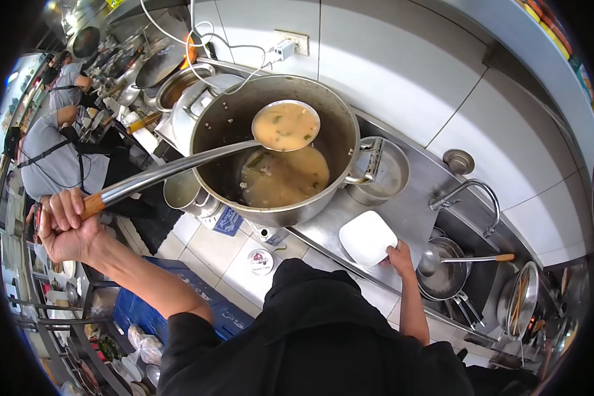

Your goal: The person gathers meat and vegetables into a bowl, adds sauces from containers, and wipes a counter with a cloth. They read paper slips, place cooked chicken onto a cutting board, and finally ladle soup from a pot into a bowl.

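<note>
My left hand [69, 224] is closed around the wooden handle of a long metal ladle [178, 170]. The ladle's bowl is filled with orange-brown soup [286, 125] with green bits and is held over a large stockpot [340, 109]. More of the soup lies at the bottom of that pot, whose inner wall has bits stuck to it. On the right, my right hand [399, 258] grips the edge of a white square bowl [367, 237]. The bowl is beside the stockpot, above the steel counter, apart from the ladle.
A smaller pot [393, 173] stands right of the stockpot. Further right, a faucet [468, 191] overhangs a sink holding pans and another ladle [435, 261]. White cables [234, 46] hang behind the stockpot. A blue crate [158, 300] sits below my left arm. Two co-workers [63, 155] stand at left.
</note>
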`<state>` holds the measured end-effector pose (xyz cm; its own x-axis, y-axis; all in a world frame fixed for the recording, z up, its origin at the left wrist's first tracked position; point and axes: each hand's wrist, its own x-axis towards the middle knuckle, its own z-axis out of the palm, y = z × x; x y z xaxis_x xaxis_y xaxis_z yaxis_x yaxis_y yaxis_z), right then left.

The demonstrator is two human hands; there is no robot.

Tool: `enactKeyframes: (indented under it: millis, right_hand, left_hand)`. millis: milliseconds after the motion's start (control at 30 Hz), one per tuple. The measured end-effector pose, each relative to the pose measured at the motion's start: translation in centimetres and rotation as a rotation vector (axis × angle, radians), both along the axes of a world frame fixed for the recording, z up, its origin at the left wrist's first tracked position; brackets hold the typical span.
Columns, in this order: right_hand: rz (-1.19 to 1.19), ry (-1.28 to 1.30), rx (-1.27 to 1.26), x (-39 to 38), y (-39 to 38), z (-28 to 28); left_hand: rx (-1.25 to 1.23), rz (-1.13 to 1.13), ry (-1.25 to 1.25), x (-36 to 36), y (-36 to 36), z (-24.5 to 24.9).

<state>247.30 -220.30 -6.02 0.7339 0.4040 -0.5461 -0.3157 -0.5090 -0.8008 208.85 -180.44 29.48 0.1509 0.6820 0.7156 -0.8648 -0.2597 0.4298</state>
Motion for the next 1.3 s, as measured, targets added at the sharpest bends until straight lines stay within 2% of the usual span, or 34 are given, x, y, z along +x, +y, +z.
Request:
enactKeyframes:
  millis: [67, 133, 200, 267, 433, 467, 533, 633, 967, 1200, 1267, 1300]
  right_hand:
    - [0.021, -0.042, 0.178, -1.2, -1.2, 2.6]
    - [-0.018, 0.041, 0.223, -2.7, -1.9, 8.6]
    - [-0.014, 0.161, 0.255, -3.3, -2.7, 14.3]
    - [0.025, 0.146, 0.25, -4.2, -2.7, 19.5]
    - [0.132, 0.122, 0.271, -5.8, 0.1, 26.7]
    - [0.114, 0.12, 0.275, -5.9, 1.0, 27.4]
    - [0.264, 0.118, 0.266, -5.9, 2.6, 28.5]
    - [0.363, 0.089, 0.227, -5.7, 5.2, 29.9]
    - [0.397, 0.167, 0.265, -4.8, 10.8, 30.3]
    - [0.377, 0.182, 0.299, -4.5, 12.3, 30.5]
    - [0.345, 0.163, 0.326, -4.6, 12.6, 30.6]
    - [0.347, 0.163, 0.325, -4.7, 12.7, 30.8]
  left_hand:
    - [-0.016, 0.019, -0.011, -0.3, -0.4, 0.5]
    - [-0.024, -0.034, 0.0, -0.9, -0.3, 1.0]
    - [-0.049, -0.051, 0.002, -1.3, -0.2, 1.5]
    - [-0.01, -0.027, -0.026, -1.5, 0.1, 1.8]
    - [-0.027, -0.101, -0.05, -2.4, 1.2, 3.4]
    - [-0.041, -0.16, -0.072, -2.7, 1.5, 3.6]
    - [-0.053, -0.173, -0.095, -3.2, 2.1, 4.1]
    - [-0.058, -0.212, -0.087, -4.4, 2.8, 5.1]
    - [-0.048, -0.233, -0.113, -6.2, 1.6, 6.2]
    - [0.063, -0.197, -0.122, -6.8, -0.5, 6.3]
    - [0.112, -0.184, -0.179, -6.9, -1.0, 6.3]
    - [0.137, -0.092, -0.228, -6.9, -1.2, 6.4]
